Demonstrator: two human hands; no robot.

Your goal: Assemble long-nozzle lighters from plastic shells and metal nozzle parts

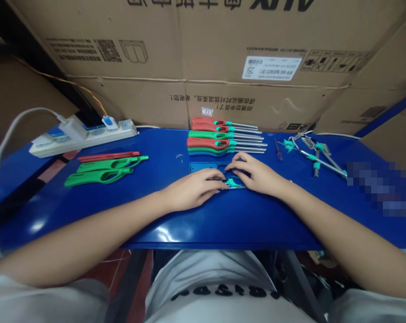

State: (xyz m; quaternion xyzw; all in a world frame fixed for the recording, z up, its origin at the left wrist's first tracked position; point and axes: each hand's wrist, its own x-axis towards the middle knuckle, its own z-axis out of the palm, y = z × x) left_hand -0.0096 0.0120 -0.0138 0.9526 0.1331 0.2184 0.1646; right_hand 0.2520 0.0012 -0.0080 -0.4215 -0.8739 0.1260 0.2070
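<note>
My left hand point(196, 190) curls its fingers and thumb around a lighter part with a teal trigger piece point(235, 182), low over the table. From the other side, my right hand point(258, 175) bends its fingers down onto the same lighter part, around the teal trigger. Just behind them lies a blue lighter casing half point(203, 167), close to my right fingertips. My fingers cover much of the lighter part. Beyond it rests a stack of red, green and blue long-nosed lighters point(209, 143), metal tubes pointing right.
Green casing halves point(98, 177) and red casing halves point(108, 156) lie at left, before a white power strip point(85, 137). A small screwdriver point(278, 150) and metal tubes with teal pieces point(319, 159) are at right. A cardboard box point(149, 94) stands behind the blue table point(149, 224).
</note>
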